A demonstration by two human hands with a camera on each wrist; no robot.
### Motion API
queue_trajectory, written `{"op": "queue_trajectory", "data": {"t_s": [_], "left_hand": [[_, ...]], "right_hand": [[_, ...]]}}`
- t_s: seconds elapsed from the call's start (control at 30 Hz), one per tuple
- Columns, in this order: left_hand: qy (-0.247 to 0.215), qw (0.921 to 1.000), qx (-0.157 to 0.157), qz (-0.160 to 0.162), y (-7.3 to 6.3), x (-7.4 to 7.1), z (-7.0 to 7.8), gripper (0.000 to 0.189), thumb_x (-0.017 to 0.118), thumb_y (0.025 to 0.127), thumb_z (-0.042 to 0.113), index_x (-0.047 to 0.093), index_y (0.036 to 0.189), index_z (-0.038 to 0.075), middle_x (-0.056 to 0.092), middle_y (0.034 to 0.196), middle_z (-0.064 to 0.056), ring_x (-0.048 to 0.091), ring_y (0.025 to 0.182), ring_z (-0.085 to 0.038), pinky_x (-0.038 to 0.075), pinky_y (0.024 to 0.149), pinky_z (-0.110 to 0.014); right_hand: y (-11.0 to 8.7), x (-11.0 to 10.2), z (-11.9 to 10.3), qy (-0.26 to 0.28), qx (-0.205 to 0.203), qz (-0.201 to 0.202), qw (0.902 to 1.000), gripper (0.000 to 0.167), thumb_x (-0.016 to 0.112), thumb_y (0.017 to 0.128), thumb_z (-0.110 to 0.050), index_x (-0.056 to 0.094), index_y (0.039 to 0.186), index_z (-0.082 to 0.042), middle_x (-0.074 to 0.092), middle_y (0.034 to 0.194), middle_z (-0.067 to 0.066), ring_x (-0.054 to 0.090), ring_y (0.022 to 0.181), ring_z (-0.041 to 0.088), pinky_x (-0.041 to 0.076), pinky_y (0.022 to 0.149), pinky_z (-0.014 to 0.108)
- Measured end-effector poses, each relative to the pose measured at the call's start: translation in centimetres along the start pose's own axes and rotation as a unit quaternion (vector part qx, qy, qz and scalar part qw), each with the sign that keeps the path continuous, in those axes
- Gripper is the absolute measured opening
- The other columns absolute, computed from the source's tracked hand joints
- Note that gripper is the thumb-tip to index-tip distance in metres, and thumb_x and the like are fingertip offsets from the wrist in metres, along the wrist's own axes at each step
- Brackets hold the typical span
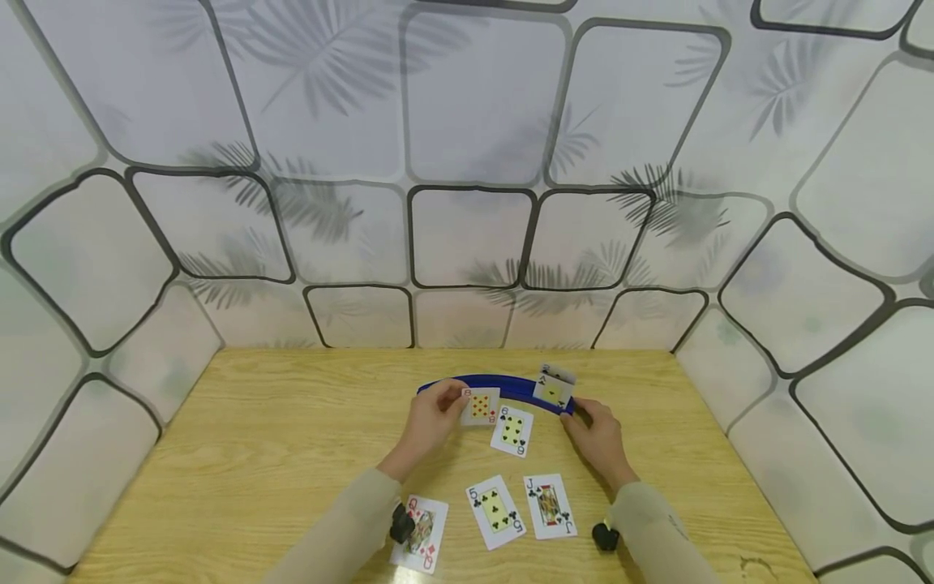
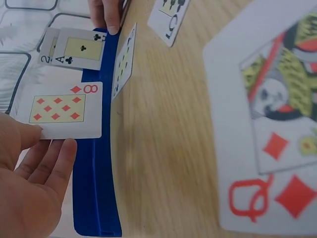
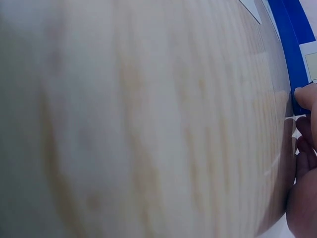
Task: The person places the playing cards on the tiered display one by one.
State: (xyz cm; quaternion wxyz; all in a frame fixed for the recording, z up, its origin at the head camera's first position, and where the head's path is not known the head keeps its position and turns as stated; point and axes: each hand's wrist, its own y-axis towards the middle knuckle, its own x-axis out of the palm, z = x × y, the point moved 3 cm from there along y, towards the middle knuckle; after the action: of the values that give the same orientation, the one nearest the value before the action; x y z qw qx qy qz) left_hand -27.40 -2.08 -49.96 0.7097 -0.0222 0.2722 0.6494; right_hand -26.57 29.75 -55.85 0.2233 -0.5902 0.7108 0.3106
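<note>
My left hand [image 1: 430, 418] pinches the eight of diamonds [image 1: 480, 405] by its left edge, thumb in front and fingers behind. In the left wrist view this card [image 2: 64, 109] is upright and overlaps the curved blue card holder [image 2: 94, 198]. At the holder's right end, my right hand [image 1: 600, 438] grips the blue plastic; in the right wrist view its thumb [image 3: 304, 96] lies on the front. An ace of clubs [image 1: 551, 391] stands in the holder near that hand, with a two [image 2: 47, 45] partly hidden behind it.
A black six [image 1: 513, 431] lies face up just before the holder. Closer to me are the queen of diamonds [image 1: 426, 545], five of clubs [image 1: 496, 513] and jack of clubs [image 1: 550, 507] on the wooden table [image 1: 292, 438]. A patterned wall [image 1: 467, 243] rises behind.
</note>
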Motion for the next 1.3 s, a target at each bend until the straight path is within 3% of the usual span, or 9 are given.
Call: {"op": "queue_trajectory", "data": {"t_s": [0.4,0.63,0.83,1.0,1.3], "left_hand": [[0.004,0.9998,-0.019,-0.007,1.5,0.7,0.7,0.017,0.069,0.102,0.012,0.075,0.117,0.005,0.078,0.104,-0.009,0.071,0.093,-0.018,0.060,0.083,-0.029],[-0.010,0.9999,0.003,-0.009,2.2,1.2,1.2,0.016,0.069,0.102,0.012,0.075,0.115,0.004,0.078,0.104,-0.011,0.073,0.093,-0.023,0.061,0.082,-0.029],[-0.007,0.9999,-0.004,-0.013,2.8,1.8,1.5,0.017,0.067,0.104,0.013,0.074,0.117,0.006,0.077,0.108,-0.010,0.073,0.097,-0.022,0.062,0.087,-0.033],[-0.021,0.9997,-0.007,-0.010,3.5,2.3,1.7,0.014,0.068,0.104,0.012,0.075,0.114,0.007,0.077,0.107,-0.009,0.072,0.096,-0.020,0.061,0.086,-0.030],[-0.020,0.9997,0.011,0.007,4.5,3.1,1.9,0.014,0.067,0.103,0.010,0.075,0.113,0.004,0.078,0.107,-0.011,0.072,0.094,-0.021,0.061,0.084,-0.030]], "right_hand": [[0.3,0.2,0.0,0.002,0.011,-0.015,0.9998,0.051,0.070,0.102,-0.024,0.059,0.144,0.004,0.058,0.148,0.027,0.049,0.143,0.045,0.037,0.123,0.059],[0.1,0.1,0.0,0.003,0.012,-0.010,0.9999,0.051,0.071,0.102,-0.023,0.059,0.143,0.004,0.058,0.147,0.029,0.050,0.142,0.046,0.037,0.123,0.060],[-0.2,0.0,-0.2,0.001,0.005,0.000,1.0000,0.051,0.071,0.101,-0.023,0.060,0.142,0.005,0.059,0.145,0.029,0.051,0.139,0.048,0.039,0.120,0.063],[-0.2,-0.1,-0.3,0.000,0.004,0.003,1.0000,0.050,0.071,0.102,-0.023,0.060,0.142,0.005,0.060,0.145,0.029,0.051,0.140,0.047,0.039,0.120,0.061],[0.0,-0.2,-0.2,0.000,0.001,-0.003,1.0000,0.052,0.071,0.101,-0.024,0.059,0.143,0.005,0.059,0.145,0.029,0.051,0.140,0.047,0.039,0.120,0.062]]}}
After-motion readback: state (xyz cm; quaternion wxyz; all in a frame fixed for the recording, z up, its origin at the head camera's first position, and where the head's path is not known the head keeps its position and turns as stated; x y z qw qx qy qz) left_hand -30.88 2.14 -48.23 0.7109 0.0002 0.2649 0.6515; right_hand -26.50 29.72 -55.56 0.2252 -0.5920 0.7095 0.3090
